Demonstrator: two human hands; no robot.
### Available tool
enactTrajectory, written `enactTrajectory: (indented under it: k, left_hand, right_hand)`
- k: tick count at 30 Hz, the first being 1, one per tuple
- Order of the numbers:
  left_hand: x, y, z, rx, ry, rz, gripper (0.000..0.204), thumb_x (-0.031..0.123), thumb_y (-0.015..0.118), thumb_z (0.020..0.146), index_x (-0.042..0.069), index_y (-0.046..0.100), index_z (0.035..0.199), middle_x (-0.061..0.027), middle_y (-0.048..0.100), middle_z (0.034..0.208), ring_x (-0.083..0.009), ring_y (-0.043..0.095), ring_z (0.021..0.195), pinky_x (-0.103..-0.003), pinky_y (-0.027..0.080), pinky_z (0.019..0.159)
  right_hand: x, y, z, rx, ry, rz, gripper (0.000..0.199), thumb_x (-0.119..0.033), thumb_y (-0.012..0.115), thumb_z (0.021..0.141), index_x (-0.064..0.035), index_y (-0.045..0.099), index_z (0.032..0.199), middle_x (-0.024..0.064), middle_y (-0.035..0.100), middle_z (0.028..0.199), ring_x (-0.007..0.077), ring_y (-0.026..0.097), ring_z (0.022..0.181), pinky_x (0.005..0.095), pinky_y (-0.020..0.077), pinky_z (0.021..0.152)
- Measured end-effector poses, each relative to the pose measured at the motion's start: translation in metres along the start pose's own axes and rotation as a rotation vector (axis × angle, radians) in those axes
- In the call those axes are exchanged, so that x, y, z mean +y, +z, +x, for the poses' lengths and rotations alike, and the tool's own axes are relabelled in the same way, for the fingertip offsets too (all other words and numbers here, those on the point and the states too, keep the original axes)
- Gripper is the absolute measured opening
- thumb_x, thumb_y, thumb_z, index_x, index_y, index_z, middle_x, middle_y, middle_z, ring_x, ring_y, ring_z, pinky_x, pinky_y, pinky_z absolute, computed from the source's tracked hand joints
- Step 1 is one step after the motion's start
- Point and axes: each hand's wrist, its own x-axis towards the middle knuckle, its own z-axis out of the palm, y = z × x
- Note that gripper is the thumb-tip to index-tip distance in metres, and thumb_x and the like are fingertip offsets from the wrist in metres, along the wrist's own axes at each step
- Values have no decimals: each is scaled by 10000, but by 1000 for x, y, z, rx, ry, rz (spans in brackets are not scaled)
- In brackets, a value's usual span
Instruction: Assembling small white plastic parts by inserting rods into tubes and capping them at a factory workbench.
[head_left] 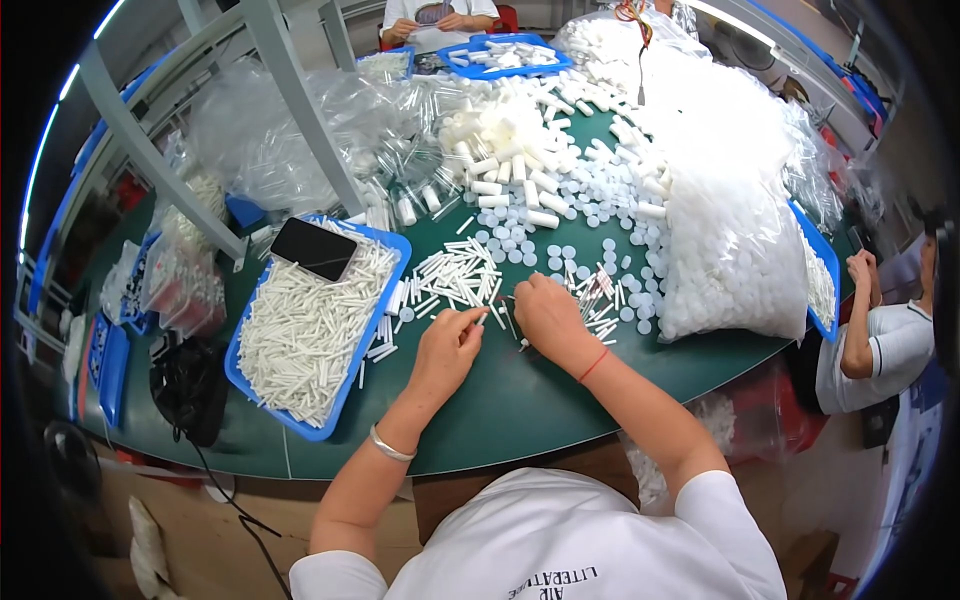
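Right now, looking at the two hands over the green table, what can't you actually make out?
- Head view: what the right hand grips, hidden under its curled fingers.
- The small white piece at the left hand fingertips is too small to identify.
- The blue tray of white sticks is partly covered by a black phone.
- The contents of the clear bags are blurred by plastic and glare.
- The person at right is cut off by the dark lens rim.

Bright even overhead light, sharp centre, dark fisheye-bent edges
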Motion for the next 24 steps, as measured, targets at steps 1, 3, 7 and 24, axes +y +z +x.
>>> enactTrajectory:
  k: [1, 3, 7, 24]
  left_hand:
    - [2, 2, 0, -7, -64, -125, 231, 76, 638, 847, 60, 657, 1077, -77, 542, 770, -180, 565, 673, -285, 467, 628]
    - [1, 5, -2, -42, -215, -378, 181, 131, 623, 896, 49, 672, 1049, -36, 564, 824, -93, 558, 696, -228, 462, 639]
    - [12, 3, -4, -105, -346, -575, 206, 171, 611, 917, 32, 668, 1059, -8, 649, 869, -51, 532, 708, -197, 443, 638]
    - [14, 3, -8, -139, -456, -726, 270, 195, 620, 918, -3, 639, 1101, -27, 655, 862, -48, 537, 693, -186, 438, 623]
  right_hand:
    - [3, -3, 2, 21, 26, 114, 63, -62, 589, 772, -26, 558, 814, 140, 566, 845, 308, 588, 817, 393, 497, 711]
    - [9, -13, 2, 27, 171, 386, 106, -80, 607, 810, 5, 551, 837, 134, 600, 824, 293, 618, 728, 401, 510, 675]
    - [8, -49, 7, -159, 510, 1331, 151, -105, 618, 873, 6, 558, 955, 84, 631, 860, 128, 616, 693, 250, 504, 612]
    - [-9, -33, -6, -122, 401, 1696, 192, -78, 560, 934, 20, 547, 1099, 127, 645, 980, 171, 658, 823, 287, 550, 731]
